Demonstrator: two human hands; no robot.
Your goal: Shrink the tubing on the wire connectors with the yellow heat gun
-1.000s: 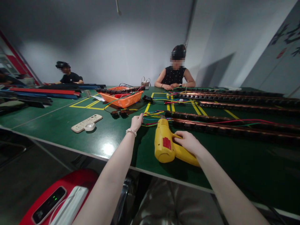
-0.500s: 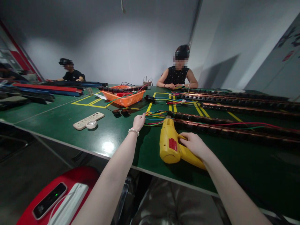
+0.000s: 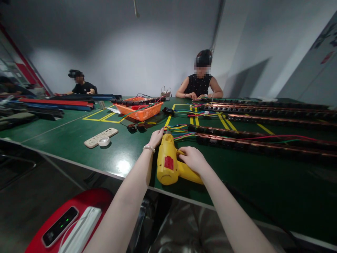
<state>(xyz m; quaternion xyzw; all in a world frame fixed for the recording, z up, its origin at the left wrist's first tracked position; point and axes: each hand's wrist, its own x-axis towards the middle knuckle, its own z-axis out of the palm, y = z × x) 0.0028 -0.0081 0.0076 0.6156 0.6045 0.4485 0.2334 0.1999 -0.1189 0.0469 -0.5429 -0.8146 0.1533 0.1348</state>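
Observation:
My right hand (image 3: 193, 159) is closed round the handle of a yellow heat gun (image 3: 166, 158), which has a red label on its rear. Its nozzle points away from me, toward the ends of several coloured wires (image 3: 181, 135). Those wires run from long dark strips with copper-coloured edges (image 3: 252, 141) on the right. My left hand (image 3: 157, 136), with a bracelet at the wrist, is closed at the wire tips beside the nozzle. The wires it pinches are partly hidden by its fingers.
An orange basket (image 3: 143, 114) with dark strips across it stands ahead. Left of my hands lie a beige power strip (image 3: 98, 138) and a small white round object (image 3: 104, 141). A co-worker (image 3: 200, 82) sits opposite, another (image 3: 82, 86) at far left. A red stool (image 3: 39, 228) stands below the table.
My right hand has moved the heat gun left, bringing its nozzle from over the wires near the strip to just beside my left hand. My left hand stays at the wire tips.

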